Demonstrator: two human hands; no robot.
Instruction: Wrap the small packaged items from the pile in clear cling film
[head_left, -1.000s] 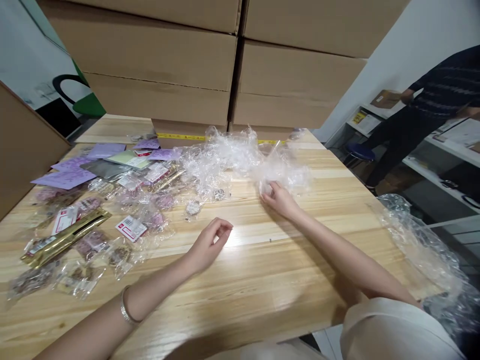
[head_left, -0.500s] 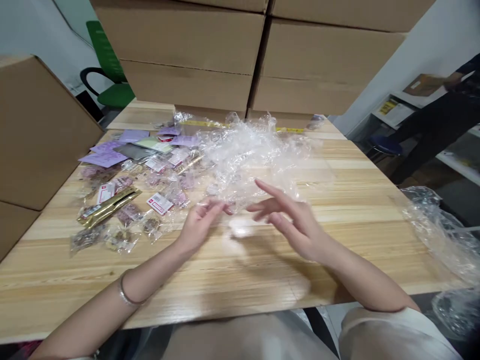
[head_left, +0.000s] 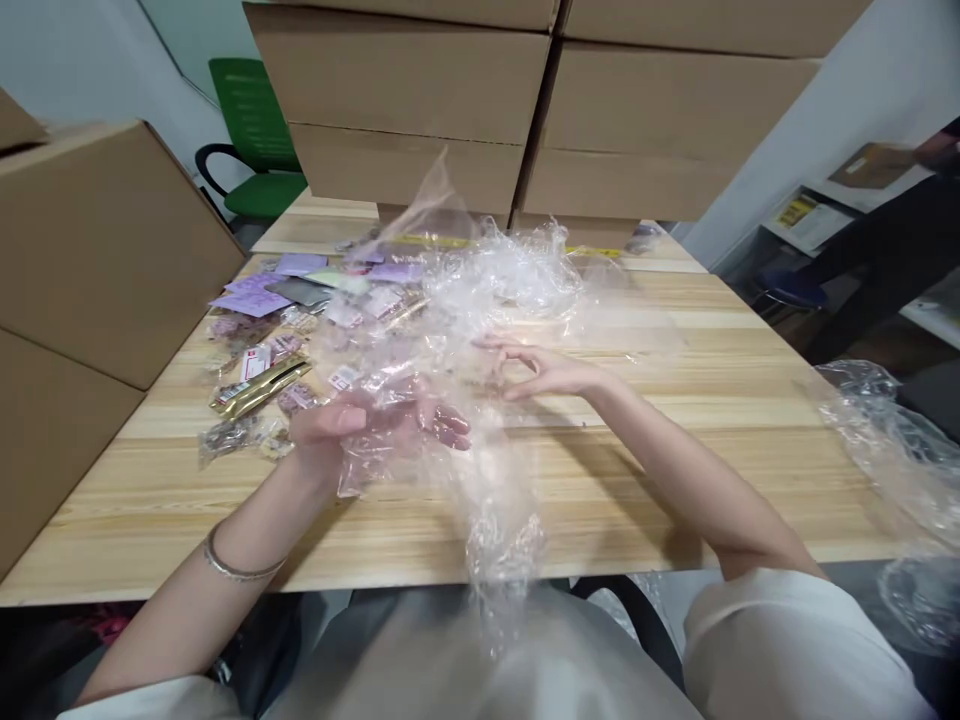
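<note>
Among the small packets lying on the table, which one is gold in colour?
The long gold packet, lying slantwise near the table's left edge, left of the left hand. The packets around it are clear or purple.

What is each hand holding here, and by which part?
Left hand holds crumpled clear plastic wrap by its near-left edge; right hand pinches its middle.

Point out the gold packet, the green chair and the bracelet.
gold packet (head_left: 259,388), head view, middle of its gold strip.
green chair (head_left: 247,110), head view, backrest.
bracelet (head_left: 232,568), head view, band on left wrist.
</note>
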